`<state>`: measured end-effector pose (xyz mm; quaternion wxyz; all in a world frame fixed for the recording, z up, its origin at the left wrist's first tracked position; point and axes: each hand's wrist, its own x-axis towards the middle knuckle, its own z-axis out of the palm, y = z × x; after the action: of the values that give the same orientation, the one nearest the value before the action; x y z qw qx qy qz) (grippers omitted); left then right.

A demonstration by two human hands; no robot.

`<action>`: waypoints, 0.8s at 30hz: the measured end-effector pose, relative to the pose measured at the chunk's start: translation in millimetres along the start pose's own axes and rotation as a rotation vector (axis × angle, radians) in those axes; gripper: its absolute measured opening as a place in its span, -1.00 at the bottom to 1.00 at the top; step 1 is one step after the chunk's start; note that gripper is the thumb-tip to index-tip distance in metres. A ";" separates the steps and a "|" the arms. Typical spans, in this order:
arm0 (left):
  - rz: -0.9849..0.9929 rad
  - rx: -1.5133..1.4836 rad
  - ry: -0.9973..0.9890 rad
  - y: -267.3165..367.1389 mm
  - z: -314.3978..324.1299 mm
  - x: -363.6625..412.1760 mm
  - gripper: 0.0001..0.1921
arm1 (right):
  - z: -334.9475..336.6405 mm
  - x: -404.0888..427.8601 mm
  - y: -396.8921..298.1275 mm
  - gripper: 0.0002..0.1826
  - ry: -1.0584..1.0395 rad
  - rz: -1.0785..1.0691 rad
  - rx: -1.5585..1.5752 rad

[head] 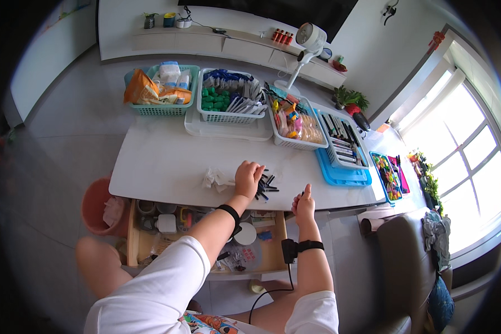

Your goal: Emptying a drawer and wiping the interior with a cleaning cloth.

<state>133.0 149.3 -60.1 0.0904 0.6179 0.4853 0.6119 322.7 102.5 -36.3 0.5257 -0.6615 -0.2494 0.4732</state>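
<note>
My left hand (247, 179) is over the white table (163, 154), its fingers curled at the left edge of a loose pile of small black and blue pen caps or short pen parts (268, 188). Whether it grips anything cannot be told. A crumpled white tissue (216, 179) lies just left of that hand. To the right, by the table's front edge, my right hand (304, 204) is closed with the thumb raised; a small dark piece shows between thumb and fingers, too small to name.
Baskets of packets (163, 109), green items and sachets (229, 117), small toys (298, 144) and markers (346, 162) line the far side. A blue lid (342, 177) lies beneath the marker basket. An open drawer (131, 250) is below the front edge; a pink bin (92, 208) stands left.
</note>
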 end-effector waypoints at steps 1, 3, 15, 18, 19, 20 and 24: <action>-0.014 -0.020 0.011 3.0 -3.6 2.3 -0.75 | -9.6 -14.0 -4.0 -0.36 0.012 0.002 -0.003; -0.050 -0.080 0.067 18.1 -10.5 2.6 -0.76 | -31.7 -41.6 -7.1 -0.38 -0.143 0.132 -0.105; -1.607 -0.558 -0.548 73.6 1.8 -165.6 -0.67 | -69.9 -93.6 88.7 -0.69 -0.428 -0.320 -1.477; -1.808 -0.559 -0.547 51.3 13.1 -192.1 -0.71 | -54.9 -85.6 95.2 -0.69 -0.457 -0.261 -1.642; -1.851 -0.627 -0.637 46.4 8.9 -194.7 -0.72 | -48.7 -83.2 96.0 -0.69 -0.467 -0.272 -1.634; -1.569 -0.632 -0.907 43.9 3.3 -199.7 -0.67 | -42.2 -80.9 95.9 -0.69 -0.482 -0.309 -1.630; -1.679 -0.604 -0.943 97.9 -7.4 -168.9 -0.33 | -55.4 -71.1 70.9 -0.69 -0.556 -0.258 -1.712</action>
<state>211.8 -24.4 -102.2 0.8274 0.2063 0.5030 0.1409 329.6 -4.6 -76.6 -0.1757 -0.6549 -0.7056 0.2060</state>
